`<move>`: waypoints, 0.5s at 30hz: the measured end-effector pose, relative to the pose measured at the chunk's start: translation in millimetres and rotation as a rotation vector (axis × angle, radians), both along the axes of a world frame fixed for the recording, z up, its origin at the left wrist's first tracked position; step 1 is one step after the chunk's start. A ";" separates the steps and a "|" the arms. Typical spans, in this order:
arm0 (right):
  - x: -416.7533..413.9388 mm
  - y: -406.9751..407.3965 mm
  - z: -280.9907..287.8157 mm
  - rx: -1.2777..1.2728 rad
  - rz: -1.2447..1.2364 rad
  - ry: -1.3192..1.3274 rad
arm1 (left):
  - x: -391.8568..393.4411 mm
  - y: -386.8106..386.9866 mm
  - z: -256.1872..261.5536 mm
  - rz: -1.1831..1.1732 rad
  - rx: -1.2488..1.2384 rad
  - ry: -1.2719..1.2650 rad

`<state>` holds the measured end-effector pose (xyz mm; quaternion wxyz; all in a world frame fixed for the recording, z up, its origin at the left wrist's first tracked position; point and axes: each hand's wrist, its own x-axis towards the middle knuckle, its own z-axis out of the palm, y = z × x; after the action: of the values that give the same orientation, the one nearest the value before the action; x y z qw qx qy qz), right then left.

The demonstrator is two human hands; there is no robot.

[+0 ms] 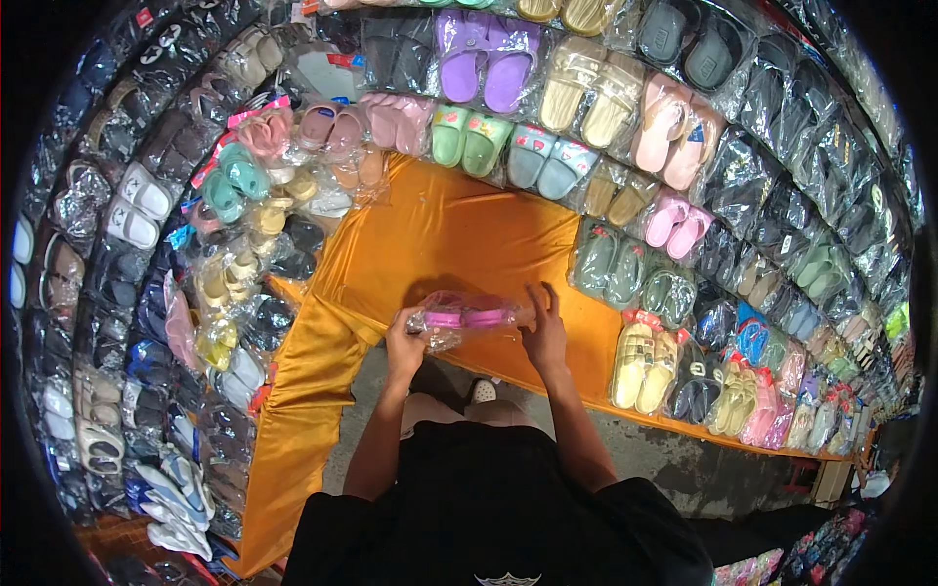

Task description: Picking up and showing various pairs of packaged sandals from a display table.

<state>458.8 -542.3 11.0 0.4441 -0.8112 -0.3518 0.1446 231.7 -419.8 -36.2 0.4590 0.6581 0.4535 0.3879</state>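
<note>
A pair of pink-purple sandals (467, 318) in a clear plastic bag is held up before me, above the near edge of an orange satin cloth (447, 227). My left hand (407, 340) grips the left end of the bag, thumb near the sole. My right hand (544, 329) is at the bag's right end, fingers curved and apart; whether they pinch the plastic there cannot be told. Green slippers (608, 271) in plastic lie on the cloth to the right, with cream sandals (645, 366) nearer to me.
Rows of bagged footwear rise in tiers around the cloth, among them purple slides (487, 58) and floral grey-blue slides (549, 165). A loose heap with teal sandals (236, 179) lies at the left. The orange cloth also runs down my left side. Concrete floor (659, 447) shows below the table edge.
</note>
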 end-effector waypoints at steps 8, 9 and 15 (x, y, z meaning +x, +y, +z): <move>8.2 -16.7 -47.7 0.142 0.142 -0.501 | 4.7 -20.2 2.8 -0.053 0.270 0.115; 8.1 -19.7 -52.3 0.140 0.142 -0.499 | 7.0 -24.6 2.5 -0.062 0.338 0.088; 8.7 -49.8 -97.6 0.159 0.146 -0.547 | -3.5 -47.8 -54.8 -0.197 0.391 0.133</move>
<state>467.5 -592.1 -86.6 0.3832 -0.7553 -0.5262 -0.0758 228.2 -467.6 -91.0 0.3276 0.7996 0.3326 0.3777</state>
